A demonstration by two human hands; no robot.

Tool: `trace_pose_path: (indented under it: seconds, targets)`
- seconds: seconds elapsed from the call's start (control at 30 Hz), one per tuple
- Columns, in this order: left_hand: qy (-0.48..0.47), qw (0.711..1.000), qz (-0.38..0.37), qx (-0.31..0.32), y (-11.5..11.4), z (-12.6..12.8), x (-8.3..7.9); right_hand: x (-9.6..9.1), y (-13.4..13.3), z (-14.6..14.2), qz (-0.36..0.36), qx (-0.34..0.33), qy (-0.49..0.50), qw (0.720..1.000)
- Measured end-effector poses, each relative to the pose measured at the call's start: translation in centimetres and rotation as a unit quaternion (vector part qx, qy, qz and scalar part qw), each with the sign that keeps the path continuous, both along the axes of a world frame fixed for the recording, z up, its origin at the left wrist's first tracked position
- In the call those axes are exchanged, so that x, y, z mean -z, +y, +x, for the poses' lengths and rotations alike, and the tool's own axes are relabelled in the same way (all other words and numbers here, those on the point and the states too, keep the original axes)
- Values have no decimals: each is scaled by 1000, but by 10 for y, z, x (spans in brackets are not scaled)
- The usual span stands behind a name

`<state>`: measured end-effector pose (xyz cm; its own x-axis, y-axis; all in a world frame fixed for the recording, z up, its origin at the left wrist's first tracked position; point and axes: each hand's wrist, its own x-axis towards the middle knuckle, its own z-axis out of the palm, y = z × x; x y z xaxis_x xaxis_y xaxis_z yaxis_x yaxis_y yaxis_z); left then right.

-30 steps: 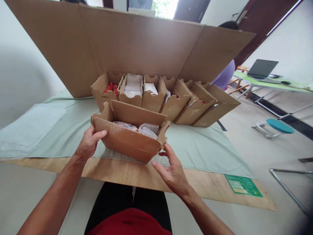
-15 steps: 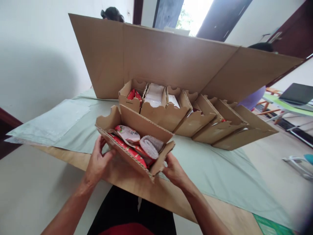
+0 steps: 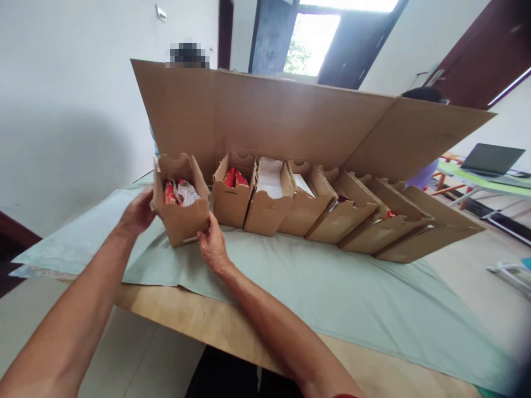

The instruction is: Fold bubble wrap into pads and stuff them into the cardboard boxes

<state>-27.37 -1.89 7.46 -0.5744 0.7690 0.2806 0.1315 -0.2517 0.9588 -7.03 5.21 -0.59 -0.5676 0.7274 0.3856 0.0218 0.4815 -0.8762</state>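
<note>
A small open cardboard box (image 3: 182,218) with red and white packets inside stands on the pale green cloth (image 3: 315,282), at the left end of a row of several similar boxes (image 3: 315,207). My left hand (image 3: 135,213) grips its left side. My right hand (image 3: 212,246) holds its lower right corner, fingers closed on the cardboard. The box sits a little apart from the neighbouring box (image 3: 232,199), which holds red packets.
A tall folded cardboard sheet (image 3: 290,119) stands behind the row. People sit beyond it at the back left and back right. The wooden table edge (image 3: 199,326) runs in front. A laptop (image 3: 492,160) rests on a green table at the right.
Both hands carried the box from in front of me, tilted, to the left end of the row and set it upright on the cloth. My view turned left.
</note>
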Motion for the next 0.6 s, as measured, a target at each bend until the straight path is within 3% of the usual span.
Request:
trace_pose_path:
  seconds: [0.17, 0.27, 0.43, 0.53, 0.6]
  targets:
    - [-71, 997, 32, -5, -5, 49, 48, 28, 7, -3, -21, -7, 5, 1000]
    - [-59, 997, 43, 16, -15, 59, 68, 38, 10, 1, -24, -25, -7, 999]
    - [12, 1000, 7, 0, 10, 45, 66, 36, 20, -13, -41, -14, -7, 999]
    - [22, 1000, 0, -19, 32, 37, 66, 24, 24, -13, -34, 5, -58, 998]
    - [18, 1000, -7, -24, 40, 32, 71, 10, 25, -1, 12, 16, -91, 996]
